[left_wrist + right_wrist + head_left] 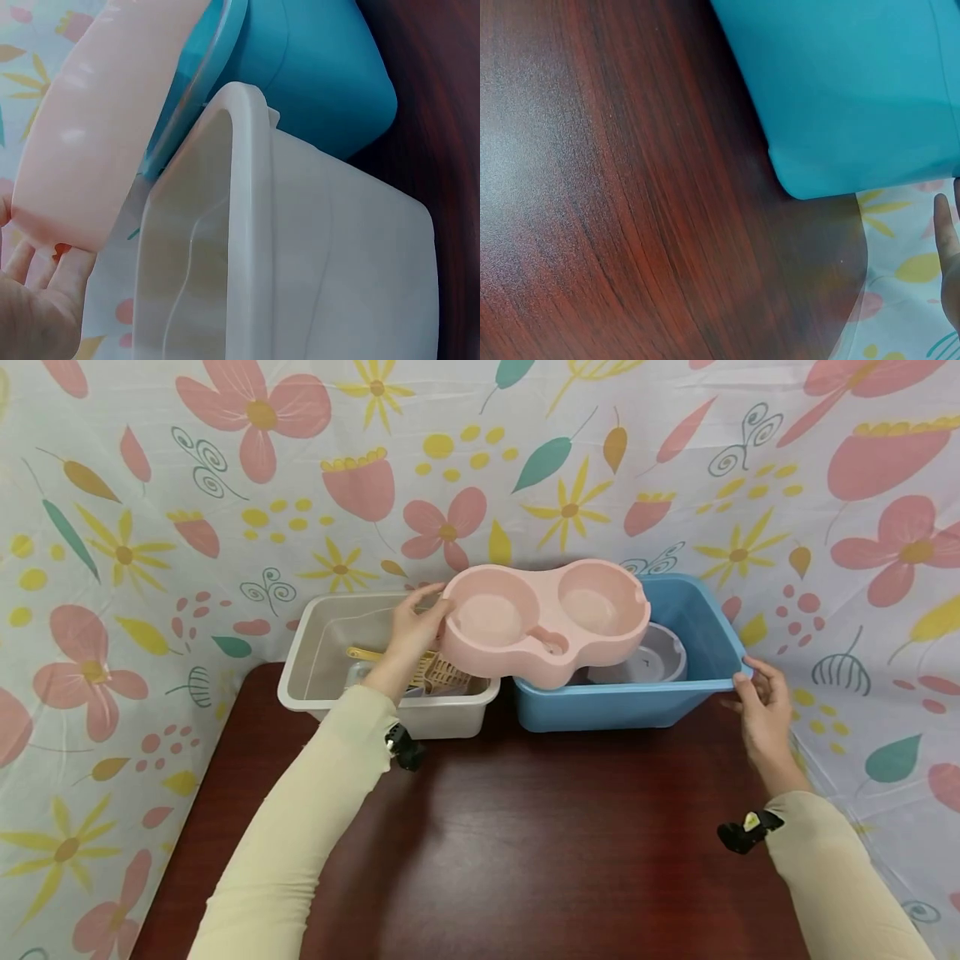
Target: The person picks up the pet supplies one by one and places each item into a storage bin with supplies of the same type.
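Note:
My left hand (415, 631) grips the left end of a pink double pet bowl (547, 600), which has two round hollows and a small notch between them. The bowl is held tilted above two bins, mostly over the left part of the blue bin (600, 708). In the left wrist view, fingers curl under the bowl's edge. My right hand (767, 718) holds the front right corner of the blue bin's rim between thumb and fingers. Inside that bin a grey round container (651, 660) shows, partly hidden behind the pink bowl.
An off-white bin (442, 718) stands to the left of the blue one, holding a yellow lattice piece (447, 675), a yellow handle (363, 653) and other small items. Both sit at the back of a dark red wooden table (570, 827), against a flower-printed cloth (450, 460).

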`<state>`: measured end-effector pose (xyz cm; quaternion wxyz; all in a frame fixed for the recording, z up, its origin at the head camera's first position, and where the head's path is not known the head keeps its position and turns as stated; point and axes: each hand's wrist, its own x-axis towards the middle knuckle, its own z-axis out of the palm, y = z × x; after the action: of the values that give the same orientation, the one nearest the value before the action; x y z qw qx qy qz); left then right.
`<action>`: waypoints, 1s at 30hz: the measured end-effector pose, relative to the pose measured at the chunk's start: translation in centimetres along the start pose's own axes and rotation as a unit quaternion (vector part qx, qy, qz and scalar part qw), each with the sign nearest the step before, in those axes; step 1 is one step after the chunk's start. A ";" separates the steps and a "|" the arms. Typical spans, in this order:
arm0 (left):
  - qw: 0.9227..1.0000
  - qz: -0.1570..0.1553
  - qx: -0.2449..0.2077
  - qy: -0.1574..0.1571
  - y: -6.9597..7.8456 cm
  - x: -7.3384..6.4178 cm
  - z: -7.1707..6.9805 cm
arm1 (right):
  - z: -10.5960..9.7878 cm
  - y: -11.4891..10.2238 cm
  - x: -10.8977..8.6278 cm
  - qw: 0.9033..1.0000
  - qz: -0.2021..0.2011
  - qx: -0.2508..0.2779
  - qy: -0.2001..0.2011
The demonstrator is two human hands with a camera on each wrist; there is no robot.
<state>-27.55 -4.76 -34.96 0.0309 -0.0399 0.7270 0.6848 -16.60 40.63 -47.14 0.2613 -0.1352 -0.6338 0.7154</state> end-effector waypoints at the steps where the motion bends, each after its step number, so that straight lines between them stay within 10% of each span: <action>1: 1.000 0.001 0.003 0.003 -0.1 0.2 0.3 | 0.0 0.0 0.0 1.000 -0.001 0.001 0.000; 30: 0.998 0.032 0.047 0.024 -0.9 0.0 9.1 | 0.4 0.0 -0.2 1.000 -0.015 0.020 -0.005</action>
<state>-27.51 4.23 -36.38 -0.0071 -0.0316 0.7595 0.6497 -16.64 40.19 -47.05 0.2714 -0.1172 -0.6225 0.7247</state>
